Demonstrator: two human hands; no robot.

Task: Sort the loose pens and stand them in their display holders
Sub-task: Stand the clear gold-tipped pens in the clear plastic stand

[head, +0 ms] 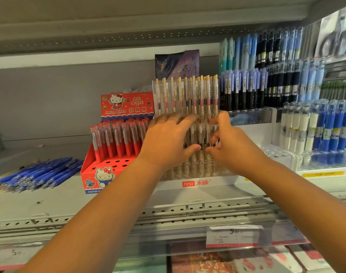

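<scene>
A clear tiered display holder (223, 179) with a white "hesu" front strip stands mid-shelf. Clear pens with gold clips (188, 95) stand in its back rows. My left hand (166, 140) and my right hand (233, 146) meet in front of it. Between them they hold a bunch of the same clear pens (200, 133) upright over the front rows, fingers above and thumbs below. The fingers hide those pens' tips and the holes under them. A pile of loose blue pens (40, 174) lies flat on the shelf at far left.
A red Hello Kitty box (101, 174) holds red pens at the back, with open holes in front. To the right stand racks of dark and pale blue pens (266, 85) and a clear holder of blue and white pens (316, 131). A shelf hangs overhead.
</scene>
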